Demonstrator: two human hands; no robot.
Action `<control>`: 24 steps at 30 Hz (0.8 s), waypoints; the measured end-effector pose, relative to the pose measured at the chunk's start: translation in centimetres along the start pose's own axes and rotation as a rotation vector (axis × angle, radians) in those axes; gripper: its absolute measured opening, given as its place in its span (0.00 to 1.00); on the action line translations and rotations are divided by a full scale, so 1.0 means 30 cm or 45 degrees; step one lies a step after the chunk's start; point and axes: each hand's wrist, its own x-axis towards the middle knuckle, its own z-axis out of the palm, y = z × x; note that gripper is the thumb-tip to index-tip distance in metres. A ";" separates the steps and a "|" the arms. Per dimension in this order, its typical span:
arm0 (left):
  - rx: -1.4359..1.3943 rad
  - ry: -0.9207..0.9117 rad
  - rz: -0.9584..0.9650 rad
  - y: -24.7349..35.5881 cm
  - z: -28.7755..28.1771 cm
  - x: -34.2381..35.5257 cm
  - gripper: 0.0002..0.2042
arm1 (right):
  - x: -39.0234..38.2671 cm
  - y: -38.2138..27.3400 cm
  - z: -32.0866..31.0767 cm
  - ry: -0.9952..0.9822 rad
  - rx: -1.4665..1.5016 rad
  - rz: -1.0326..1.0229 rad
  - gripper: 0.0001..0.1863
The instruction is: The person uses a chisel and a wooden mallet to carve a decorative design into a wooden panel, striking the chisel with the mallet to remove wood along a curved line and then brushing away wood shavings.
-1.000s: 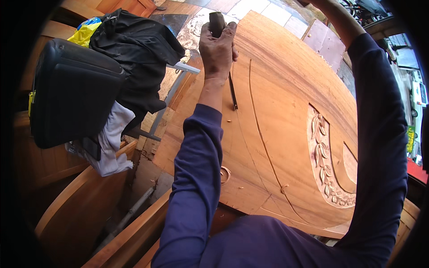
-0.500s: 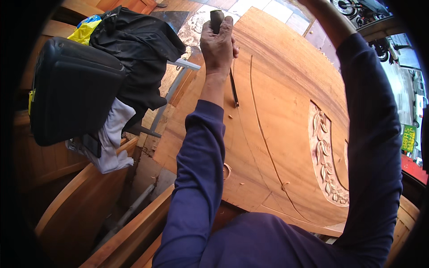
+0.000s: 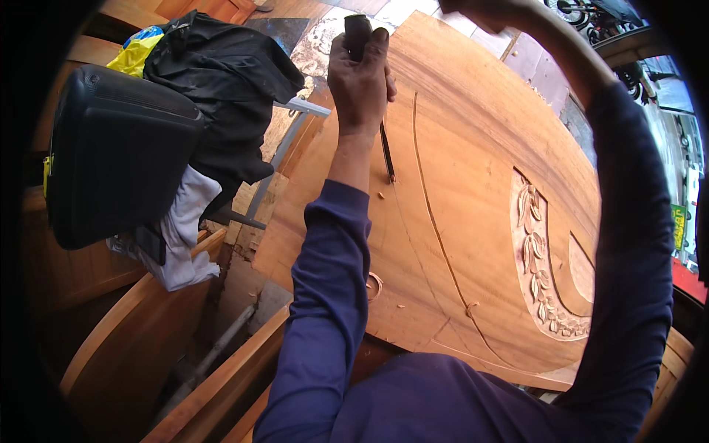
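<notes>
My left hand (image 3: pixel 359 92) is wrapped round the handle of a carving chisel (image 3: pixel 388 159), its thumb up along the dark handle end. The chisel's narrow dark blade slants down to a wooden panel (image 3: pixel 480 221), its tip at a thin drawn line with a small chip beside it. A long curved groove (image 3: pixel 428 199) runs to the right of that line. Farther right, a carved band of leaves and flowers (image 3: pixel 533 251) stands in relief. My right hand (image 3: pixel 484 13) is raised at the top edge, partly cut off and blurred; its fingers and anything in them are hidden.
On the left stands a black hard case (image 3: pixel 122 148) beside a black cloth (image 3: pixel 221 81) and a white cloth (image 3: pixel 188 229). Curled shavings (image 3: pixel 375 286) and small chips lie on the panel. More wooden boards (image 3: pixel 140 340) lean at lower left. Parked motorcycles (image 3: pixel 591 15) show at upper right.
My right hand has come down into view at the top, and its forearm has swung to the right. A chip now shows at the chisel's tip; my left hand keeps its hold.
</notes>
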 end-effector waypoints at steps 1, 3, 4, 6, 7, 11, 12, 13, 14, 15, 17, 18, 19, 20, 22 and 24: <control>0.026 0.006 0.010 -0.002 -0.015 -0.002 0.14 | 0.001 0.011 0.030 -0.013 -0.336 -0.097 0.50; -0.023 0.003 0.110 -0.001 0.002 0.000 0.15 | -0.041 0.003 0.007 0.070 -0.478 -0.021 0.51; -0.015 0.002 0.076 0.001 0.011 -0.004 0.15 | -0.022 -0.009 -0.022 0.168 -0.261 0.096 0.51; 0.014 -0.014 0.040 -0.001 0.019 -0.007 0.16 | 0.010 -0.036 -0.079 0.347 0.188 0.335 0.51; 0.016 -0.011 0.038 -0.003 0.015 -0.005 0.16 | 0.018 -0.048 -0.095 0.429 0.416 0.457 0.51; 0.039 0.031 0.007 -0.004 -0.044 -0.014 0.16 | 0.089 0.006 0.100 0.616 0.761 0.213 0.50; 0.036 -0.015 -0.005 -0.007 0.014 -0.017 0.16 | 0.012 0.010 0.035 0.192 0.129 0.060 0.52; 0.109 0.011 -0.001 -0.006 -0.006 -0.019 0.17 | -0.006 -0.007 0.041 -0.125 -0.344 -0.308 0.54; 0.074 0.002 -0.004 -0.012 -0.038 -0.021 0.18 | 0.048 0.000 0.019 -0.260 -0.178 -0.267 0.55; 0.063 -0.003 -0.026 -0.007 -0.029 -0.045 0.18 | 0.052 0.008 -0.025 -0.414 -0.023 -0.173 0.56; -0.003 -0.044 0.034 -0.007 0.040 -0.020 0.18 | 0.033 0.090 -0.088 -0.047 -0.232 -0.171 0.55; -0.026 -0.052 0.005 0.000 0.051 -0.019 0.17 | 0.032 0.085 -0.095 0.184 0.045 0.054 0.55; -0.014 -0.034 0.009 -0.003 0.027 -0.016 0.17 | 0.039 0.005 -0.103 0.412 0.331 0.266 0.54; 0.003 -0.023 0.029 -0.005 0.003 -0.014 0.17 | 0.009 -0.076 -0.095 0.548 0.699 0.403 0.54; -0.031 -0.060 0.021 -0.013 0.040 -0.017 0.17 | 0.012 0.015 -0.029 0.626 0.645 0.374 0.54; 0.012 -0.059 0.045 -0.009 -0.004 -0.020 0.16 | 0.007 -0.047 0.015 0.125 0.350 0.418 0.54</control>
